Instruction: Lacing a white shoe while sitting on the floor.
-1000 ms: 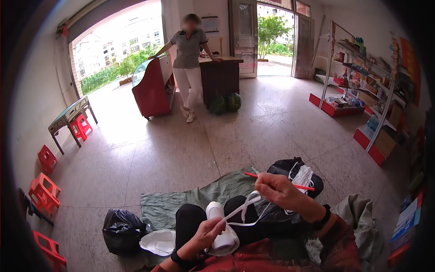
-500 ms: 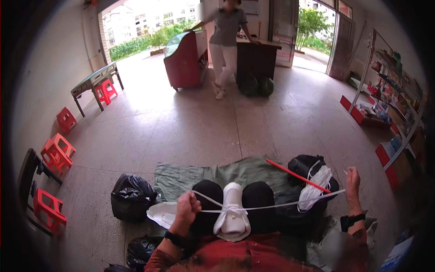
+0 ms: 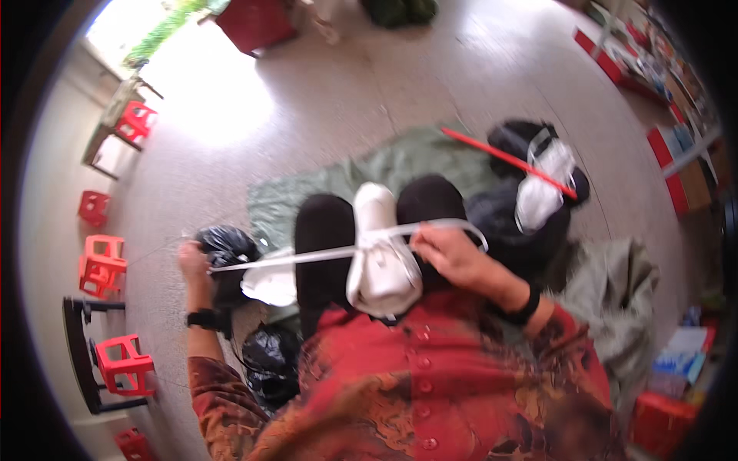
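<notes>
A white shoe (image 3: 375,280) stands between my two black-clad knees, its toe pointing away from me. A long white shoelace (image 3: 323,254) runs across it. My left hand (image 3: 194,261) is closed on one end of the lace, far out to the left, and the lace is taut from there to the shoe. Just right of the shoe, my right hand (image 3: 450,250) is closed on the other part, which loops out beyond the fingers. Left of my knees lies another white shoe (image 3: 269,283), partly hidden by the lace.
A green cloth (image 3: 288,198) lies beneath. At the right, a bundle of white laces (image 3: 544,188) and a red stick (image 3: 500,157) rest on black bags (image 3: 511,230). Black plastic bags (image 3: 270,361) sit at the left. Red stools (image 3: 127,365) line the left wall.
My left hand has gone from beside the shoe out to the left, drawing the lace with it. My right hand has come in from far right toward the shoe. The view has tipped downward.
</notes>
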Demonstrator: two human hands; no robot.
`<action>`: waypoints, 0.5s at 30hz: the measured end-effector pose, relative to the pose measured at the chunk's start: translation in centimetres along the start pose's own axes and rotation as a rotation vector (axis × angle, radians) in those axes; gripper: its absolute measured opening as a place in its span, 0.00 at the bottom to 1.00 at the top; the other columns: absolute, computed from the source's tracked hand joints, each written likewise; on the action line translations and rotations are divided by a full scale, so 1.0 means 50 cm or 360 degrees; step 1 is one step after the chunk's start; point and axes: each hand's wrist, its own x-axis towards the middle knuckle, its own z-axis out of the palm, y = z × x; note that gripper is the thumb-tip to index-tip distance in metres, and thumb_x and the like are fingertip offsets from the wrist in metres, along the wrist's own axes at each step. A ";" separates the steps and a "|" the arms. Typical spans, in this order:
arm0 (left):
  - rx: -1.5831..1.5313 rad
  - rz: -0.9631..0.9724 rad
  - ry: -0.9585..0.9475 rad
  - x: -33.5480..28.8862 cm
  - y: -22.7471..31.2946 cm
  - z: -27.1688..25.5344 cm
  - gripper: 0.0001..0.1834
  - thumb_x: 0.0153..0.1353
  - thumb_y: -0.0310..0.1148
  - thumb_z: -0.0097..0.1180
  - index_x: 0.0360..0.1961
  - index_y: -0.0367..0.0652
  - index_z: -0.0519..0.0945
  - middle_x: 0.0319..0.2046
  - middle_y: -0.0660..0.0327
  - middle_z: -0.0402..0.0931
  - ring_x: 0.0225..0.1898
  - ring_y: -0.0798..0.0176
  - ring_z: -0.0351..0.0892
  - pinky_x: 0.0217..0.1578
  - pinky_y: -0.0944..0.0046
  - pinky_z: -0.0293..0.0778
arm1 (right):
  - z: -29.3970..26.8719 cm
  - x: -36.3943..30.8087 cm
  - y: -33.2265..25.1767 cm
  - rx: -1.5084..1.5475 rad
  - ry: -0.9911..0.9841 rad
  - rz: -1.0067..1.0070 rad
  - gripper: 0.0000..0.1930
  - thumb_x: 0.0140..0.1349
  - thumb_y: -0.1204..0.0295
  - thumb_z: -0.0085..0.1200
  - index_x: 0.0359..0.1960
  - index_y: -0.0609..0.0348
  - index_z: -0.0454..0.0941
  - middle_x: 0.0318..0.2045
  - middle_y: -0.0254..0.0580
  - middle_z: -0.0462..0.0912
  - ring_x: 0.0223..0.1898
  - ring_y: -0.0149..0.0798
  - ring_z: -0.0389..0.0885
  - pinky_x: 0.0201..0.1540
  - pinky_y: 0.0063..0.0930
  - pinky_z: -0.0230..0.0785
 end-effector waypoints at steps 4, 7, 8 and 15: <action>0.1250 0.1360 -0.0472 -0.171 0.058 0.122 0.06 0.50 0.23 0.46 0.29 0.39 0.76 0.29 0.50 0.75 0.32 0.46 0.74 0.32 0.52 0.69 | 0.016 0.035 -0.031 -0.0291 0.0081 -0.0165 0.08 0.64 0.71 0.51 0.33 0.64 0.72 0.27 0.55 0.74 0.32 0.55 0.75 0.34 0.40 0.65; 0.0326 0.0594 -0.1353 -0.337 0.115 0.206 0.11 0.68 0.32 0.48 0.31 0.37 0.77 0.25 0.61 0.74 0.32 0.70 0.72 0.38 0.66 0.70 | 0.008 0.042 -0.041 -0.0310 -0.0074 0.0233 0.07 0.62 0.71 0.53 0.31 0.63 0.74 0.28 0.52 0.76 0.33 0.55 0.76 0.36 0.42 0.68; 0.0134 0.0593 -0.1518 -0.376 0.135 0.223 0.12 0.69 0.32 0.48 0.31 0.36 0.77 0.25 0.62 0.75 0.31 0.73 0.70 0.37 0.67 0.70 | 0.007 0.050 -0.038 -0.0330 -0.0035 0.0078 0.06 0.62 0.71 0.53 0.32 0.62 0.74 0.28 0.51 0.75 0.33 0.54 0.75 0.36 0.42 0.68; 0.0078 0.0606 -0.1545 -0.466 0.185 0.286 0.08 0.64 0.26 0.54 0.40 0.33 0.82 0.30 0.58 0.83 0.34 0.75 0.77 0.37 0.70 0.74 | 0.027 0.038 0.014 -0.0340 0.0050 -0.0094 0.07 0.64 0.71 0.47 0.32 0.62 0.70 0.28 0.53 0.74 0.33 0.56 0.75 0.34 0.43 0.66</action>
